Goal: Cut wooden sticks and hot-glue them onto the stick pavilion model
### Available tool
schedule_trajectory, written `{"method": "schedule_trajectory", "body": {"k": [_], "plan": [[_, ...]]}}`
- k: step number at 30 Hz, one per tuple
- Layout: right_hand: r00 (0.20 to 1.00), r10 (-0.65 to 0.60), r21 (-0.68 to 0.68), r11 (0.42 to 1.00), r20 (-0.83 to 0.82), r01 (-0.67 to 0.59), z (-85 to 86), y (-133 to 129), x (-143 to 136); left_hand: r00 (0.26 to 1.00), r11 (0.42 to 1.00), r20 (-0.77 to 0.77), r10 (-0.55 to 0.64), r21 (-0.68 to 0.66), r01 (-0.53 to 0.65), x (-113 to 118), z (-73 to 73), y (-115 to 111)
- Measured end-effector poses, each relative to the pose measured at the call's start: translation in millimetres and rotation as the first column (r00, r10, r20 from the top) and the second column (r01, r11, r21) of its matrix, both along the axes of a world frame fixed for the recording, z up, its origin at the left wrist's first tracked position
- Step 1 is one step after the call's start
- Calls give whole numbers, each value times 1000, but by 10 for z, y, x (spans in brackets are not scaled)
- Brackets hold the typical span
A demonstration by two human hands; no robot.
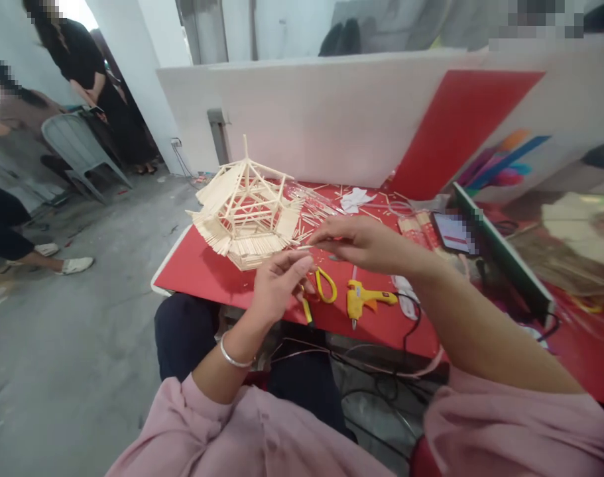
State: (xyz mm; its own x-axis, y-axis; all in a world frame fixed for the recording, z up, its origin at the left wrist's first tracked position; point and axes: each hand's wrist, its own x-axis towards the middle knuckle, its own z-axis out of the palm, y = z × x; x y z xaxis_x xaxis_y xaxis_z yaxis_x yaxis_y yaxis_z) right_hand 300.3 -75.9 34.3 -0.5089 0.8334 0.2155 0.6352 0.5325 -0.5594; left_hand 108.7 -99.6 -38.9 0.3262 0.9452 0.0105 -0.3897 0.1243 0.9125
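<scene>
My left hand (280, 281), with a silver bangle at the wrist, is closed with thumb and fingers pinched together over the table's front part. My right hand (355, 240) reaches in from the right, its fingertips pinching a short pale wooden stick (304, 248) that also meets my left fingertips. Just behind stands a pavilion-like model (215, 192) of thin wooden sticks, its roof partly covered. Beside my left hand are yellow-handled scissors (326, 286) and a yellow-and-black tool (307, 313), partly hidden. A yellow glue gun (357, 298) lies to the right, nozzle toward me.
Loose sticks (321, 211) and crumpled white tissue (355, 200) lie on the red tabletop (182, 268). A phone (455, 232) rests near a green-edged board (505, 258). Black cables hang below the table's front edge. A white partition (302, 126) stands behind; people are at the left.
</scene>
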Motion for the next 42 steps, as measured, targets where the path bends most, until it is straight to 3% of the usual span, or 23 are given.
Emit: {"method": "schedule_trajectory", "body": {"k": [4, 9, 13, 17, 22, 32, 42], "plan": [[988, 128, 160, 977, 89, -141, 247, 82, -504, 986, 988, 62, 155, 15, -157, -317, 187, 64], [962, 233, 189, 948, 139, -257, 304, 348, -930, 955, 966, 142, 260, -39, -257, -689, 260, 189], [990, 140, 190, 972, 0, -138, 300, 535, -1120, 926, 948, 233, 297, -186, -258, -828, 325, 391], [992, -20, 198, 979, -124, 45, 273, 661, -1084, 904, 917, 352, 244, -387, -97, -894, 438, 578], [997, -26, 202, 979, -73, 41, 217, 663, -943, 927, 844, 324, 188, -536, 16, -1014, 606, 627], [997, -27, 194, 980, -71, 41, 200, 658, -957, 951, 822, 274, 141, -568, 41, -1076, 780, 740], [994, -19, 205, 978, -112, 42, 156, 615, -856, 936, 804, 323, 136, -589, 86, -1080, 772, 804]]}}
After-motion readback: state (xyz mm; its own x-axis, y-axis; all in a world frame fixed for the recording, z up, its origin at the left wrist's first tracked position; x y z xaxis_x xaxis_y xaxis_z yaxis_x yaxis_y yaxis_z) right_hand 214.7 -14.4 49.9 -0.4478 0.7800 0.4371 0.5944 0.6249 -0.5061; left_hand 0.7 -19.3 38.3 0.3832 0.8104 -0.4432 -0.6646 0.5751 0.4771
